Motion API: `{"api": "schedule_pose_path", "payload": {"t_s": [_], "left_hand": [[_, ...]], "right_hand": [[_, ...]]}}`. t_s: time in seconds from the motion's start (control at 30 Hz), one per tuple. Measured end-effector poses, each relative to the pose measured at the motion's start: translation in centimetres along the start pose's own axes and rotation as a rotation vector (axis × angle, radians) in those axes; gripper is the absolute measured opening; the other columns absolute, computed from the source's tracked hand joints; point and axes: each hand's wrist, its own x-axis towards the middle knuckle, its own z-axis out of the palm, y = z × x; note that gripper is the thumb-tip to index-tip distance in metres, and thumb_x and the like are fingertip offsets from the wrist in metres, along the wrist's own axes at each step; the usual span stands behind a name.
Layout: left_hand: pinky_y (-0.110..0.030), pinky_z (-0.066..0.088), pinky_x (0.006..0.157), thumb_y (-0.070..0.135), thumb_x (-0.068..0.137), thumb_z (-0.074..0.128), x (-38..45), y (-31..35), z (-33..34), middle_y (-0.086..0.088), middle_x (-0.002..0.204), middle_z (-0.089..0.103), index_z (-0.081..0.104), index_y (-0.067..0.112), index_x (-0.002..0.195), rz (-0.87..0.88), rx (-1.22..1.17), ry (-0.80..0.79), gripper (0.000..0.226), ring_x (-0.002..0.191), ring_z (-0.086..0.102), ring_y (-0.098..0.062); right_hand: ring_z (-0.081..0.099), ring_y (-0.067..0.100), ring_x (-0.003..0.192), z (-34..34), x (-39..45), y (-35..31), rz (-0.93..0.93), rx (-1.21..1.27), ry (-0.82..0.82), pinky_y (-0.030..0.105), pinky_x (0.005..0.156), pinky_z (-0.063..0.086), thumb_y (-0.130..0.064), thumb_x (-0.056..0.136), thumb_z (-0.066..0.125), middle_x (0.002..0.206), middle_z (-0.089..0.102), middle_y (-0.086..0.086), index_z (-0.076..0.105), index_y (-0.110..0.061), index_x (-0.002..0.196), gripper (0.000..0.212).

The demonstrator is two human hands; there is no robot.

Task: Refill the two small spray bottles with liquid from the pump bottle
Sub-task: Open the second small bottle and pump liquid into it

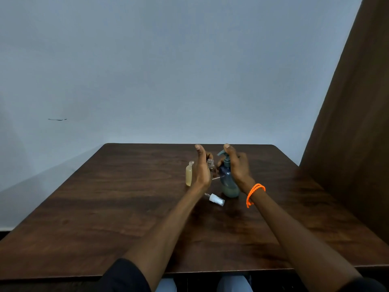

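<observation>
Your right hand (236,165) grips the pump bottle (228,182), mid-surface; it looks light, smooth plastic, so hold its waist; your left hand (202,167) seems to hold the clear bottle (210,164), fingers hidden; the filled bottle (189,173) stands left.

Both forearms are bare from well above the elbow down to the hands. Dark, near-black short sleeves end at the upper arms: the left sleeve (124,275) shows as a rounded black cuff at the bottom edge of the view, and the right sleeve (366,285) is only a sliver in the lower right corner. The right wrist carries an orange bracelet (255,194), a thin cord looped round twice, with small knots or beads along it. The left wrist has nothing on it. Between the arms, at the very bottom of the view, light blue-grey trousers (233,284) cover the two knees.
</observation>
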Motion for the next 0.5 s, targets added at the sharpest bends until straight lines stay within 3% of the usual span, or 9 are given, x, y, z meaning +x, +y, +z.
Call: {"api": "schedule_pose_path", "payload": {"t_s": [0.1,0.17,0.3,0.43,0.5], "left_hand": [[-0.027,0.032,0.051,0.084,0.093,0.022,0.26,0.57,0.16,0.000,0.056,0.036,0.044,0.020,0.065,0.025,0.033,-0.025,0.073,0.052,0.038,-0.014],[-0.025,0.034,0.049,0.080,0.098,0.017,0.55,0.70,0.10,-0.002,0.056,0.035,0.042,0.018,0.066,0.043,0.067,-0.031,0.074,0.052,0.040,-0.016],[-0.024,0.036,0.047,0.103,0.072,0.028,0.92,0.51,-0.16,-0.003,0.058,0.035,0.043,0.019,0.068,0.078,0.039,-0.064,0.084,0.050,0.044,-0.015],[-0.028,0.031,0.049,0.108,0.069,0.031,0.80,0.64,-0.15,0.002,0.053,0.036,0.042,0.022,0.068,0.090,0.043,-0.090,0.087,0.051,0.035,-0.013],[-0.031,0.032,0.052,0.103,0.077,0.026,0.90,0.59,-0.29,0.002,0.052,0.039,0.043,0.021,0.068,0.084,0.067,-0.061,0.084,0.052,0.037,-0.015]], "right_hand": [[0.066,0.034,0.060,0.30,0.27,0.24,-0.006,-0.060,0.001,0.059,0.072,0.057,-0.064,0.087,0.058,0.063,0.069,0.026,0.068,0.001,0.057,0.073],[0.067,0.034,0.061,0.38,0.33,0.33,-0.014,-0.076,0.005,0.060,0.074,0.056,-0.064,0.088,0.057,0.064,0.069,0.027,0.068,0.001,0.059,0.072],[0.069,0.038,0.063,0.30,0.34,0.41,-0.011,-0.116,0.032,0.054,0.073,0.057,-0.066,0.088,0.055,0.060,0.070,0.020,0.069,-0.001,0.057,0.073],[0.070,0.045,0.069,0.62,0.59,0.51,-0.012,-0.203,0.081,0.057,0.070,0.058,-0.078,0.084,0.056,0.063,0.070,0.024,0.067,0.007,0.062,0.088],[0.070,0.044,0.068,0.83,0.60,0.61,-0.032,-0.248,0.070,0.059,0.068,0.056,-0.072,0.088,0.054,0.060,0.070,0.020,0.068,0.005,0.060,0.083]]}}
